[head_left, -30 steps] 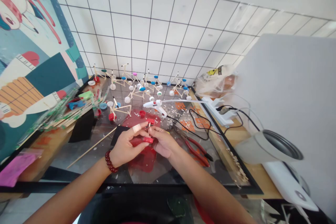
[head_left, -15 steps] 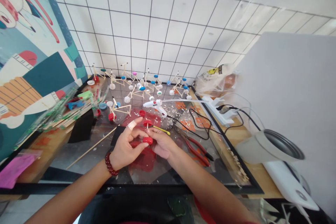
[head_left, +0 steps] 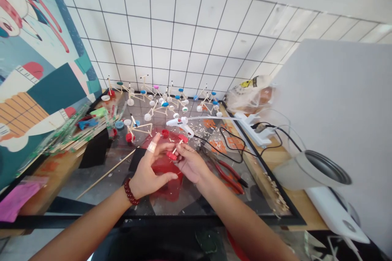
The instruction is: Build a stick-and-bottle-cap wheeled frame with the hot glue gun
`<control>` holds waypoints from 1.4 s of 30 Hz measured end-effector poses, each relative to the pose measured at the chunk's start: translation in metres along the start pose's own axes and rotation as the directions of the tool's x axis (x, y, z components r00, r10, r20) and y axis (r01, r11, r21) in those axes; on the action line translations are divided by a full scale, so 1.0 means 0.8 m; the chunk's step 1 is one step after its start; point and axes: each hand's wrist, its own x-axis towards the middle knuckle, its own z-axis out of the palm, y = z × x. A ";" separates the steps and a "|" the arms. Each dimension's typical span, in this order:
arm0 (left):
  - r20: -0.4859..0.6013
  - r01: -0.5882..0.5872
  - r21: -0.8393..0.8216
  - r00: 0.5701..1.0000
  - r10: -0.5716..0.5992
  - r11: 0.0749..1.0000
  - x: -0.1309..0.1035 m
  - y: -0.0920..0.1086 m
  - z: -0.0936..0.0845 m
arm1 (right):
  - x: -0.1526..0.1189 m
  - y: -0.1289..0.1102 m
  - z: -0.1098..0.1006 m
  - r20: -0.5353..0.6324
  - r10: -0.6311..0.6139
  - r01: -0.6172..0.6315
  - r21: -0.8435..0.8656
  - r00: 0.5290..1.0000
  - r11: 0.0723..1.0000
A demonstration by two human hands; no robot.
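Observation:
My right hand pinches a short pale stick with a red bottle cap on its near end and another red bottle cap on its far end. It tilts up to the right above a red see-through sheet. Beside it, my left hand is open, thumb and fingers spread, close to the near cap; whether a fingertip touches that cap is unclear. A loose red cap lies just beyond the hands. The white glue gun rests past it, among pale scraps.
Several small stick frames with cap wheels stand along the back. Pliers with red handles lie to the right, near a black cable. A bamboo skewer and a heap of wrapped sticks are at left. A power strip sits right.
My left thumb and fingers have come off the near red cap and spread apart. My right hand has tilted the stick with its caps over to the right.

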 end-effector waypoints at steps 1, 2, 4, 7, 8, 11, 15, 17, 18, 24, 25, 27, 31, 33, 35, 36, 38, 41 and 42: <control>-0.025 -0.017 0.033 1.000 0.018 0.999 0.000 -0.001 0.000 | 0.000 0.000 0.000 0.007 -0.006 0.006 -0.006 1.000 1.000; -0.059 -0.023 0.068 0.998 0.027 0.997 0.001 -0.003 0.000 | 0.000 0.000 0.001 0.020 -0.002 0.003 -0.015 1.000 1.000; -0.113 -0.002 0.113 0.993 0.015 0.994 0.002 -0.005 -0.001 | 0.000 0.002 0.003 0.051 0.016 -0.014 -0.035 0.999 0.999; -0.150 0.043 0.071 0.988 -0.032 0.997 0.005 -0.007 -0.004 | 0.000 0.000 0.005 0.068 0.025 -0.020 -0.077 0.997 0.997; -0.166 0.061 0.038 0.985 -0.054 0.997 0.006 -0.007 -0.005 | 0.000 -0.003 0.005 0.045 0.021 -0.017 -0.084 0.999 0.996; -0.213 0.103 -0.070 0.970 -0.116 0.992 0.009 -0.006 -0.006 | 0.001 -0.015 0.002 -0.069 -0.029 0.025 -0.055 0.997 0.998; -0.219 0.147 -0.154 0.959 -0.179 0.977 0.012 -0.008 -0.005 | 0.006 -0.025 -0.005 -0.109 -0.125 0.117 -0.077 0.986 0.990; -0.214 0.185 -0.171 0.952 -0.220 0.968 0.013 -0.009 -0.005 | 0.008 -0.022 -0.006 -0.089 -0.141 0.125 -0.163 0.986 0.979; -0.211 0.204 -0.176 0.948 -0.239 0.963 0.013 -0.009 -0.005 | 0.009 -0.019 -0.006 -0.075 -0.153 0.134 -0.215 0.985 0.967; -0.146 0.241 -0.199 0.951 -0.272 0.950 0.014 -0.001 -0.007 | 0.003 -0.003 -0.002 0.173 -0.337 0.375 -0.553 0.925 0.744; -0.132 0.243 -0.196 0.953 -0.271 0.950 0.014 0.001 -0.007 | 0.002 0.000 -0.003 0.219 -0.359 0.416 -0.589 0.907 0.692; -0.115 0.250 -0.184 0.955 -0.273 0.951 0.013 0.001 -0.007 | 0.001 0.003 -0.004 0.285 -0.394 0.478 -0.656 0.874 0.584; -0.137 0.225 -0.204 0.957 -0.256 0.953 0.013 -0.002 -0.006 | -0.003 0.004 -0.005 0.351 -0.445 0.528 -0.761 0.824 0.377; -0.175 0.223 -0.229 0.948 -0.265 0.947 0.014 -0.003 -0.006 | -0.005 0.000 -0.003 0.371 -0.452 0.532 -0.789 0.811 0.307; -0.205 0.250 -0.248 0.931 -0.303 0.936 0.016 -0.005 -0.007 | -0.007 -0.003 -0.002 0.364 -0.427 0.503 -0.817 0.828 0.281; -0.218 0.266 -0.249 0.922 -0.321 0.931 0.017 -0.005 -0.008 | -0.007 -0.005 -0.001 0.347 -0.405 0.478 -0.829 0.846 0.289; -0.246 0.281 -0.225 0.910 -0.333 0.933 0.019 -0.008 -0.009 | -0.005 -0.006 -0.002 0.301 -0.375 0.429 -0.843 0.877 0.325; -0.292 0.273 -0.164 0.905 -0.311 0.948 0.020 -0.011 -0.011 | -0.003 -0.005 -0.006 0.255 -0.360 0.383 -0.855 0.897 0.349; -0.303 0.268 -0.157 0.903 -0.304 0.951 0.020 -0.012 -0.012 | -0.003 -0.005 -0.007 0.248 -0.351 0.369 -0.866 0.903 0.337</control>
